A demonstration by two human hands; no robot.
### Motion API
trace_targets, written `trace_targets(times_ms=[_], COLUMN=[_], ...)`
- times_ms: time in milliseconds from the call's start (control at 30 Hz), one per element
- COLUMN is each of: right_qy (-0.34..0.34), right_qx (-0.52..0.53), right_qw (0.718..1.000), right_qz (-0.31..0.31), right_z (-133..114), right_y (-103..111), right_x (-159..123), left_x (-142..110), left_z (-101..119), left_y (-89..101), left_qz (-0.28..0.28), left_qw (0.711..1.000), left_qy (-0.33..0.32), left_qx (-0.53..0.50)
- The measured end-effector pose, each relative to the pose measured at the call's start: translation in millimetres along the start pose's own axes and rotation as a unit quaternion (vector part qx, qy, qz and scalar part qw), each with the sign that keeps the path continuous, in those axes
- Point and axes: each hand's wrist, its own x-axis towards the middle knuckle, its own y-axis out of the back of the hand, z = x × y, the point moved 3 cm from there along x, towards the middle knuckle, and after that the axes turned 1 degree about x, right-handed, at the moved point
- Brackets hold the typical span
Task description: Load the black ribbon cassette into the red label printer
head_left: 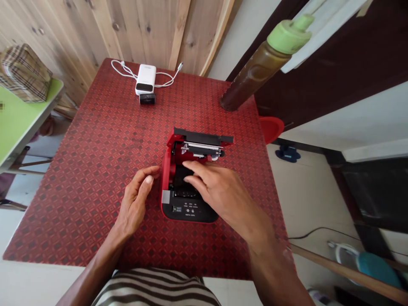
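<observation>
A red and black printer (pixel 191 216), apparently a small label or receipt printer, sits on the table with its lid (pixel 204 137) raised at the back. Dark rollers and metal parts show under the lid, above a black inner compartment. Over that compartment reaches my right hand (pixel 219 185), thumb and index finger stretched apart with nothing visible between them; its other fingers are hidden. Beside the printer's left wall is my left hand (pixel 137 197), its fingers loosely bent and thumb apart, holding nothing. Its fingertips are close to the wall; whether they touch it I cannot tell.
At the back of the patterned red table (pixel 95 178) lie a white power bank (pixel 145 78) with a white cable and a small black cylinder (pixel 147 99). A tall brown bottle (pixel 255 72) with a green cap stands back right. A red stool (pixel 271 128) adjoins the right edge.
</observation>
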Motion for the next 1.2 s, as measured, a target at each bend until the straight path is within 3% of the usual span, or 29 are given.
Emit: trace_targets(times_ms=[167,300,500,700,833,933,1067,1133,1200], right_qy=[-0.055,-0.051,-0.039,-0.057,-0.025,-0.012,-0.075,-0.124,-0.157], right_qx=[-0.122,-0.17,-0.165,-0.156,-0.124,-0.009,0.227,0.312,0.34], right_qw=[0.986,0.97,0.969,0.982,0.991,0.989,0.95,0.919,0.905], right_qz=[-0.1,-0.168,-0.18,-0.089,0.048,0.145,0.2,0.208,0.205], right_z=[-13,-20,-20,-19,-18,-7,30,52,71], right_y=[-7,-12,-9,-1,15,35,43,33,16], right_x=[25,36,37,25,3,-21,-56,-72,-84], left_x=[0,0,0,0,0,0,0,1,2], left_z=[-1,-2,-3,-6,-6,-5,-5,-5,-5], left_y=[0.5,2.0,2.5,3.2,3.2,3.8,4.0,3.9,3.9], left_qz=[0.002,0.007,0.0,-0.006,-0.01,-0.01,-0.012,-0.008,-0.003], left_qw=[1.0,1.0,1.0,0.999,0.999,0.999,0.998,0.997,0.996], left_qy=[0.006,-0.001,-0.007,0.01,0.019,0.022,0.014,0.008,0.003], left_qx=[-0.013,0.005,0.01,0.043,0.037,0.041,0.063,0.076,0.088])
